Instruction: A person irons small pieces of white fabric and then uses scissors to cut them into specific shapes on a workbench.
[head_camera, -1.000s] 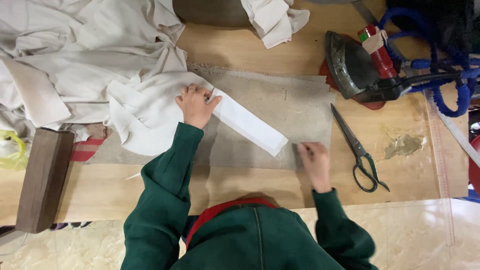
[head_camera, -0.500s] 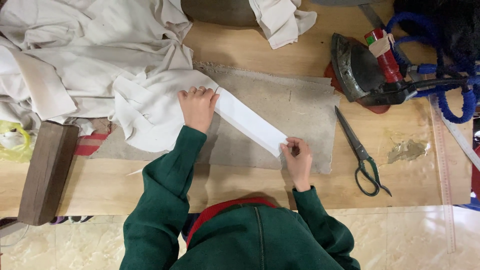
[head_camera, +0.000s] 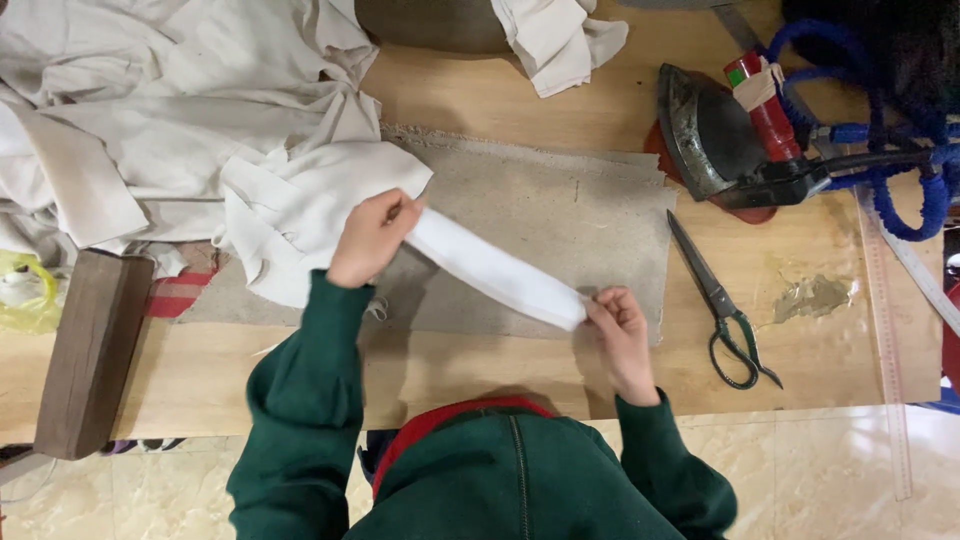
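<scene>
left hand and right hand pinch opposite ends of white fabric strip, lifted over grey pad; scissors beside.

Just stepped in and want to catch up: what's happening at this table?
A person in a green top holds a white fabric strip by both ends, left hand at the upper end, right hand at the lower, above a grey pad on the wooden table. Pale cloth is heaped to the left. Scissors and an iron lie to the right, untouched.
</scene>
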